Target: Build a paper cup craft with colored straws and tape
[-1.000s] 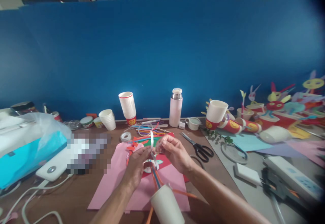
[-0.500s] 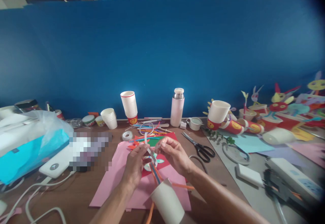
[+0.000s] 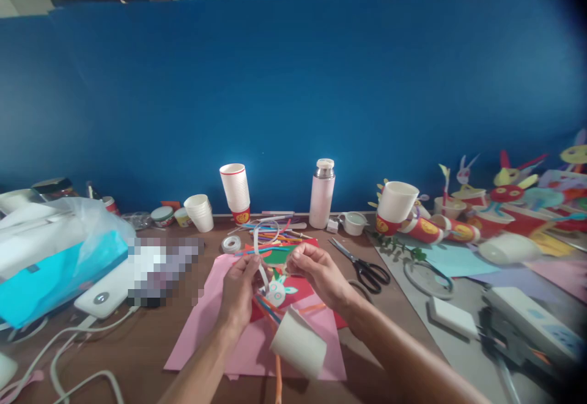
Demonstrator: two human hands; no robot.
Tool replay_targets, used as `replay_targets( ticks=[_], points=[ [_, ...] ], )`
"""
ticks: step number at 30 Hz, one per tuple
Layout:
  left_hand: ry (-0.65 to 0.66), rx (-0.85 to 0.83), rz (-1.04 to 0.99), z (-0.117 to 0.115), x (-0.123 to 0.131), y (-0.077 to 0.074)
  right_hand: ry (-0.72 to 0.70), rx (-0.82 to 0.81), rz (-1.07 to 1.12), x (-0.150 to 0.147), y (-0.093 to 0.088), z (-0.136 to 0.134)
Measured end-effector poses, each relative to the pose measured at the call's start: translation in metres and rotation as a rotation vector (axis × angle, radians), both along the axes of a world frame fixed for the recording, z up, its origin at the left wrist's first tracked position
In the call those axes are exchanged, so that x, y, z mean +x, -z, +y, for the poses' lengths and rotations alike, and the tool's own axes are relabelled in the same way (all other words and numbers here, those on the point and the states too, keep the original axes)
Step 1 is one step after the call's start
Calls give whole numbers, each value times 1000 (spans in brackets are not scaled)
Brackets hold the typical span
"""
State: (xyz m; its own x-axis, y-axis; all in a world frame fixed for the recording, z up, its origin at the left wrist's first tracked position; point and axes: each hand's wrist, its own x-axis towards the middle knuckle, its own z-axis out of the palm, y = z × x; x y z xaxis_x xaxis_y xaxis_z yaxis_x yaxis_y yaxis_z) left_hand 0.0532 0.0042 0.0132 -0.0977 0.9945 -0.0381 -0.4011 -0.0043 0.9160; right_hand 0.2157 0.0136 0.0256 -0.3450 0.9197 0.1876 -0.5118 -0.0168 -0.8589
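Note:
My left hand [image 3: 239, 288] is closed on a white strip [image 3: 257, 248] that stands up from its fingertips. Between my hands is a white rabbit face [image 3: 276, 293] with green ears. Blue and orange strips [image 3: 267, 309] run from near it down to a white paper cup [image 3: 299, 344], tilted on its side. My right hand [image 3: 316, 269] is pinched closed to the right of the face; what is between its fingertips is too small to make out. Below lie pink paper [image 3: 206, 324] and red paper [image 3: 300, 297].
Black scissors [image 3: 367, 269] lie to the right and a tape roll [image 3: 230, 244] to the left. Behind stand stacked cups [image 3: 235, 190], a bottle [image 3: 321, 196] and a white cup [image 3: 397, 202]. Cables and a white power bank [image 3: 103, 291] are at left; a power strip [image 3: 532, 315] is at right.
My hands have moved slightly apart, and the white strip has shifted left with my left hand. The rabbit face shows more fully, and the cup has tilted more sideways.

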Motion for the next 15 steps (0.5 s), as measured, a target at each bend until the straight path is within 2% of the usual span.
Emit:
replay_targets(
  ticks=[9,15],
  points=[
    [-70,109,-71,3,-11,-11,-23,-38,-275,-1,2,1],
    [-135,99,-82,5,-13,-9,14,10,-348,-4,5,2]
  ],
)
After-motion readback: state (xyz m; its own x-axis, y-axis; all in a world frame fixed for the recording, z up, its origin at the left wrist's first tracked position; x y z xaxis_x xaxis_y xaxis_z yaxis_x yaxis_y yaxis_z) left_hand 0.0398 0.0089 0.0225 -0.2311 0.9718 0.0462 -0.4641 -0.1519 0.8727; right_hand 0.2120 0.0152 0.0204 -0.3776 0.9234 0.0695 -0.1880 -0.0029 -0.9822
